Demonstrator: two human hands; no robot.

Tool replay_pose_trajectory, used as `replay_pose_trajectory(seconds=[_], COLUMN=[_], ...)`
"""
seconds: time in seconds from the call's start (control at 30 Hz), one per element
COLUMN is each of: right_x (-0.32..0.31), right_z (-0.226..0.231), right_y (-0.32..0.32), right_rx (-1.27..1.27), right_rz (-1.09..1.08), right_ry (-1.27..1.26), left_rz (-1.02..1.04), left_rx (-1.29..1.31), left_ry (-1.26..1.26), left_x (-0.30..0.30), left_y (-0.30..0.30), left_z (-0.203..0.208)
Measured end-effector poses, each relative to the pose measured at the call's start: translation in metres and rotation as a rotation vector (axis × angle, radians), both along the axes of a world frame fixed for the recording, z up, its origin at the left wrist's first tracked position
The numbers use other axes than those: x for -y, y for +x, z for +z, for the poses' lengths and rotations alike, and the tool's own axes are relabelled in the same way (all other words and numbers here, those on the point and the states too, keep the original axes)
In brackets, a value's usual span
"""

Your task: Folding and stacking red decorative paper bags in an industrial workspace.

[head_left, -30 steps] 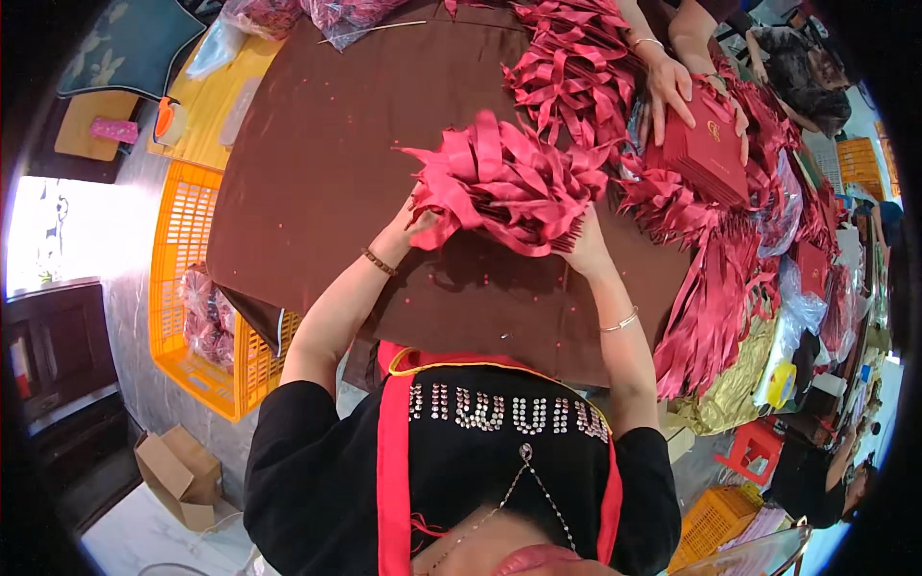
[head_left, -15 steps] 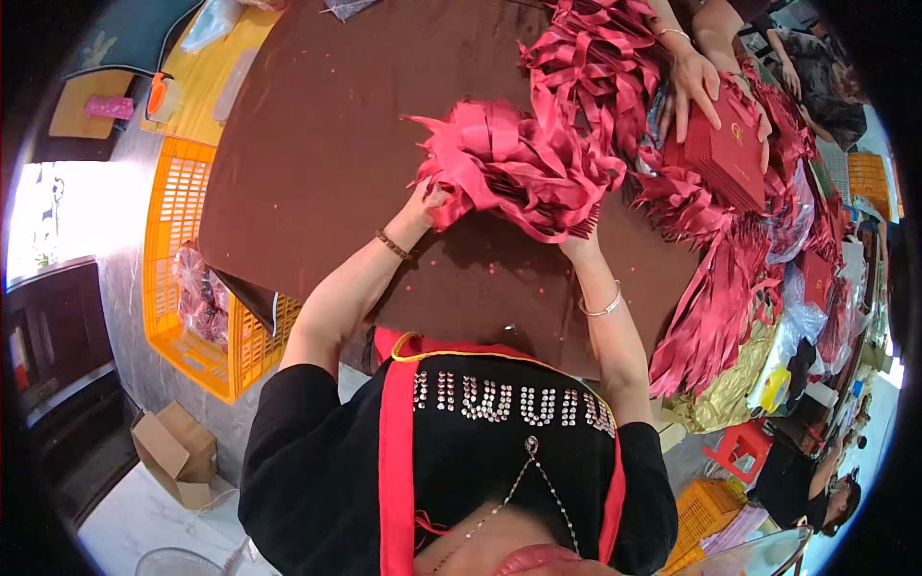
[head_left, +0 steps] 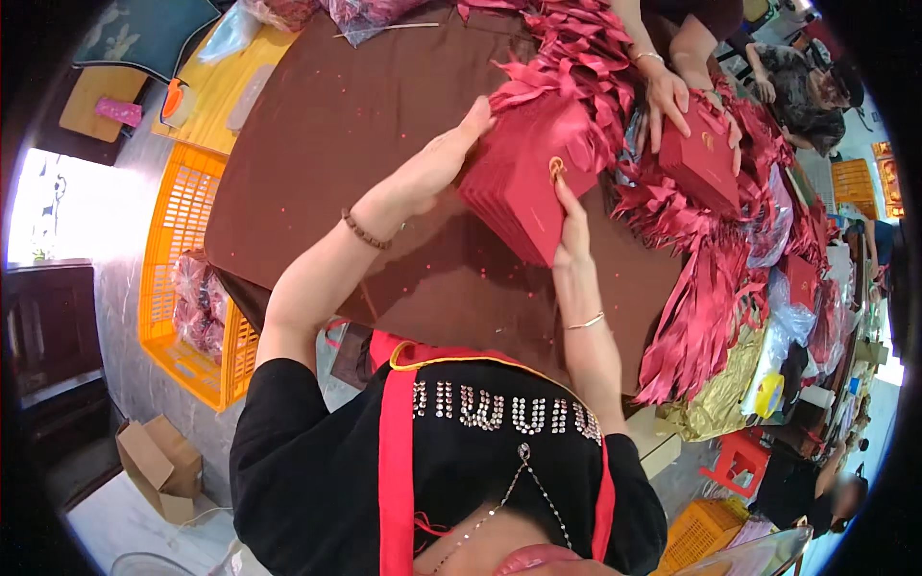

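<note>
Right fingers (head_left: 570,202) pinching red cards (head_left: 523,213), gold emblem (head_left: 556,168) showing; left fingers (head_left: 471,123) outstretched, together.

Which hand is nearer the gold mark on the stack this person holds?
Right. The right hand is just below the gold mark; the left hand is farther, left of the red stack.

the cards (head_left: 533,211) look like smooth, matt paper, the ribbons (head_left: 706,307) glossy satin cloth; the tablecloth (head_left: 355,125) is perhaps smooth fabric, the basket (head_left: 237,370) plastic, the box (head_left: 154,461) matt cardboard.
</note>
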State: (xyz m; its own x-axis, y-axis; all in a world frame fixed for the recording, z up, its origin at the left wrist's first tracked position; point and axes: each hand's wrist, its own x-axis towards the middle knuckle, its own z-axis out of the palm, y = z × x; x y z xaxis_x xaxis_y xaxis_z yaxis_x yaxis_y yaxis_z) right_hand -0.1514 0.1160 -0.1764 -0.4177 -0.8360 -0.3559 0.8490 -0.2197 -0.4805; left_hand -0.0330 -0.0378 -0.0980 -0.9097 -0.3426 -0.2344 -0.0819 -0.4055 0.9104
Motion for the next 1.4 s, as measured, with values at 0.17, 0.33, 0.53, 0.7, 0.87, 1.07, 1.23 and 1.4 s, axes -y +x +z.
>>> replay_pose_trajectory(seconds=[0.17,0.33,0.53,0.7,0.87,1.07,1.23,1.4], right_x=[0.006,0.015,0.011,0.0,-0.031,0.018,0.026,0.015], right_z=[-0.017,-0.004,-0.008,-0.025,-0.015,0.018,0.005,0.007], right_y=[0.007,0.022,0.033,0.03,-0.009,-0.023,-0.006,0.0], right_rx=[0.116,-0.127,-0.229,-0.275,-0.298,-0.476,-0.402,-0.435], right_rz=[0.017,-0.091,-0.14,-0.172,-0.243,-0.229,0.019,-0.006], right_ry=[-0.405,-0.413,-0.369,-0.22,-0.365,-0.108,-0.233,-0.137], left_rz=[-0.041,0.294,0.757,0.671,0.645,0.389,0.378,0.316], left_rx=[-0.398,-0.42,-0.404,-0.448,-0.42,-0.22,-0.207,-0.434], left_ry=[0.093,-0.306,-0.394,-0.316,-0.316,-0.497,-0.461,-0.468], left_x=[-0.031,-0.088,-0.104,-0.071,-0.033,-0.015,-0.016,-0.01], left_y=[0.023,0.023,0.003,0.001,0.021,0.035,0.031,0.035], left_z=[0.013,-0.001,-0.011,-0.027,-0.055,-0.095,-0.101,-0.093])
